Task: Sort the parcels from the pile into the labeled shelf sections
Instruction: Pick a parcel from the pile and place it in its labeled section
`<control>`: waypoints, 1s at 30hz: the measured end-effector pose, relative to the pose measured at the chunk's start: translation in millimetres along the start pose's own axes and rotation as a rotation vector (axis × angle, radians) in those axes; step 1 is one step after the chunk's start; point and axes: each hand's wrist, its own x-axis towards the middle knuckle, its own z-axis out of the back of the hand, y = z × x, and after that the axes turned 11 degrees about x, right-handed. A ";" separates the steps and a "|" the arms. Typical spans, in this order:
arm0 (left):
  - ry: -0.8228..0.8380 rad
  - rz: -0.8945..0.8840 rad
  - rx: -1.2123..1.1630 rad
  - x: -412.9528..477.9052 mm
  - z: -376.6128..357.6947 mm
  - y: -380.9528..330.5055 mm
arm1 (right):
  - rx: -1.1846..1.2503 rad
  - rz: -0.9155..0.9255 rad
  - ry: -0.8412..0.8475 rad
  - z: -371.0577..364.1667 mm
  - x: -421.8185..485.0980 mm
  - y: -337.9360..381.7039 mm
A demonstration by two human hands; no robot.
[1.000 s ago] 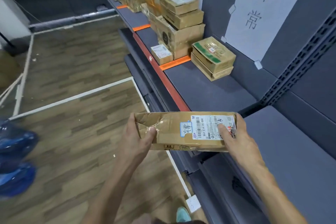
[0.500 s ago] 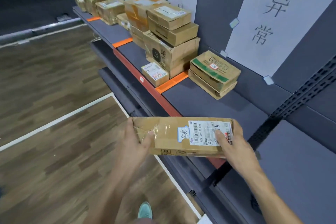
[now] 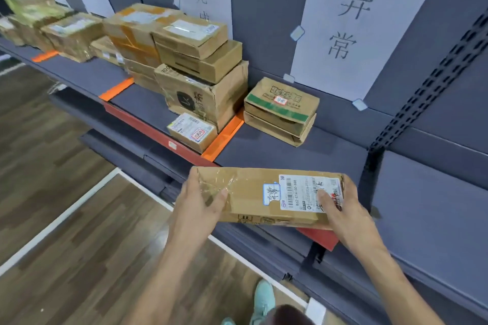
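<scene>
Brown cardboard makes up the long flat parcel (image 3: 253,192). It is up in the air, just in front of the grey shelf (image 3: 277,158) and over its front edge. The left hand (image 3: 196,204) holds the left end, with the thumb on top and the other fingers going round the end. The right hand (image 3: 346,208) holds the right end the same way, and its thumb lies on the white printed label (image 3: 303,192). Both hands are closed around the parcel.

I think the parcel is light, because it sits easily between two hands. The card looks stiff. The left end is crumpled and covered with shiny clear tape, and that part may be slippery. Holding it at both short ends seems the safe way, so it does not tip.

Behind it on the shelf lies a flat brown box with a green band (image 3: 281,105), below the big white paper sign (image 3: 351,24). An orange tape strip (image 3: 224,137) marks that part off from the tall pile of brown boxes (image 3: 200,71) to the left. My guess is the parcel goes down in the part under that sign.
</scene>
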 end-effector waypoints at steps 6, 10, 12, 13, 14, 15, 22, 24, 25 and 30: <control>0.059 -0.066 0.076 55.0 -23.5 -31.9 | 0.037 -0.060 -0.083 9.0 31.1 -7.2; 0.083 -0.081 0.122 91.0 -33.7 -46.3 | 0.021 -0.111 -0.079 11.9 52.2 -6.2; 0.096 -0.084 0.148 106.5 -38.5 -52.9 | 0.017 -0.117 -0.068 11.2 57.0 -5.4; 0.106 -0.086 0.164 112.5 -41.0 -55.7 | 0.015 -0.116 -0.071 10.7 57.5 -4.1; 0.116 -0.086 0.176 117.6 -43.2 -57.5 | 0.015 -0.109 -0.080 9.6 57.2 -2.5; 0.130 -0.085 0.181 122.1 -45.3 -58.7 | 0.023 -0.096 -0.093 8.0 56.3 -0.2; 0.211 -0.132 0.144 163.4 -52.8 -67.0 | 0.033 -0.119 -0.209 -5.0 66.3 13.2; 0.227 -0.161 0.131 177.0 -53.7 -70.1 | 0.013 -0.139 -0.227 -8.1 70.8 19.1; 0.231 -0.177 0.132 183.2 -54.3 -71.3 | 0.012 -0.148 -0.237 -9.6 72.8 22.1; 0.276 -0.230 0.158 213.0 -55.2 -75.0 | 0.038 -0.204 -0.285 -20.1 77.4 31.7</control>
